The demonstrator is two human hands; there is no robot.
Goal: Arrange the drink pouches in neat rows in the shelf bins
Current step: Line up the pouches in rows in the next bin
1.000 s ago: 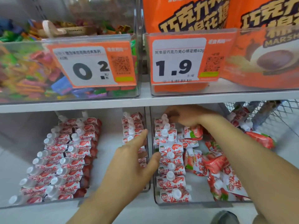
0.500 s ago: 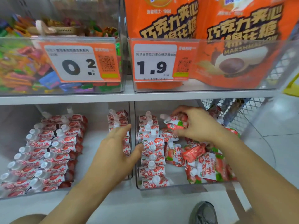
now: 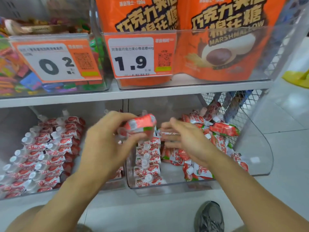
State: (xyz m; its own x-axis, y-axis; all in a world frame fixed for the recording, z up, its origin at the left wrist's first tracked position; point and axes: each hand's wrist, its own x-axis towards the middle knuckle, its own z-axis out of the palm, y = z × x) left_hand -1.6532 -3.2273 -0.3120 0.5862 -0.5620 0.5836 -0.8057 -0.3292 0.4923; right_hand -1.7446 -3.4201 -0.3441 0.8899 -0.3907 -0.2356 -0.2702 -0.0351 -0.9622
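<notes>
Left hand (image 3: pixel 107 144) grips a drink pouch (image 3: pixel 140 125) (blurred); right hand (image 3: pixel 185 139), fingers spread, hovers just beside it.

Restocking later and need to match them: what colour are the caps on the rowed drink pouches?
White, on the rowed drink pouches; the head view shows them best.

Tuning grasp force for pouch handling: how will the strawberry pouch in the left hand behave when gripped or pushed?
The strawberry drink pouch in the left hand probably flexes: loose pouches in the right bin lie crumpled. Its glossy film may be slippery. The round cap looks rigid, probably the steadier handhold.
</notes>
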